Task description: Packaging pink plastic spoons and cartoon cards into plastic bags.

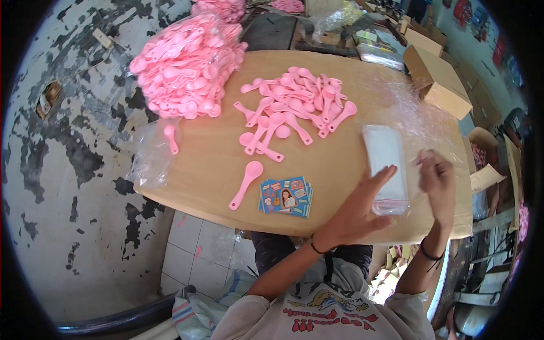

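Note:
On the right of the table lies a stack of clear plastic bags (386, 150), its lower end pinkish. My left hand (362, 212) is open at the left edge of this stack, thumb and fingers spread. To the right of the stack is my right hand (436, 175), its fingers curled and smeared by motion, so any held thing cannot be made out. A small pile of blue picture cards (285, 196) lies left of my left hand. Beside the cards rests a single pink measuring spoon (247, 185). Beyond them spreads a loose heap of pink measuring spoons (294, 105).
A big plastic sack of pink spoons (184, 65) stands at the far left. Near it, a clear bag (152, 153) lies by another spoon (171, 139). Crumpled clear film (402, 107) and an open cardboard box (436, 82) are at the far right. A peeling wall (85, 170) borders the left.

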A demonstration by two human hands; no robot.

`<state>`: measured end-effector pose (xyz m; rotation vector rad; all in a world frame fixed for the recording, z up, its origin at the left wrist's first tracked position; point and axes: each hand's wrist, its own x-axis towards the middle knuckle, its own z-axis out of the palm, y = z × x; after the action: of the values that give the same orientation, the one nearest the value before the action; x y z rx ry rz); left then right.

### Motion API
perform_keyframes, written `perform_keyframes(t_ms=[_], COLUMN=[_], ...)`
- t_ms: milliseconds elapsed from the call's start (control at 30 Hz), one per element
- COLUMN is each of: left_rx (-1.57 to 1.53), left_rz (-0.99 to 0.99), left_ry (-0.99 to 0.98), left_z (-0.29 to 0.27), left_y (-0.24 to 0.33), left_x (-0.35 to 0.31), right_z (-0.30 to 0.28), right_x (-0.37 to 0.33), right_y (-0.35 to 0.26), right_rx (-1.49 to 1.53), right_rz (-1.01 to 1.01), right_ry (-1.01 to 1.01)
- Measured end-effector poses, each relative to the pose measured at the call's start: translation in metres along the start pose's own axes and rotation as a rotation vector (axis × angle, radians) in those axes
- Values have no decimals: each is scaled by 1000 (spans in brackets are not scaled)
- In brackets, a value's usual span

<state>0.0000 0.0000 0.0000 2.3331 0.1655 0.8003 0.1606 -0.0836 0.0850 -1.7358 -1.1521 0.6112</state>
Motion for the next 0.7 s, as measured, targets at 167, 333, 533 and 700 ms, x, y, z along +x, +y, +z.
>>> perform_keyframes(t_ms=[167,333,533,700], left_rx=[-1002,-1106,-1076,-1200], left_rz=[-774,-653,-408,-450], left_ry=[384,940,1175,1152], left_z=[-42,-75,-107,-113], left_y=[18,-23,-37,-35], left_x=[-28,-71,-76,-70], right_z=[74,124,145,145], right_x=[13,36,59,60], right_y=[-24,-26,-5,-10], right_rx=[-22,-140,-533,-394], right_rz=[-162,-305,-695,-371], right_ry=[-261,-336,-543,-535])
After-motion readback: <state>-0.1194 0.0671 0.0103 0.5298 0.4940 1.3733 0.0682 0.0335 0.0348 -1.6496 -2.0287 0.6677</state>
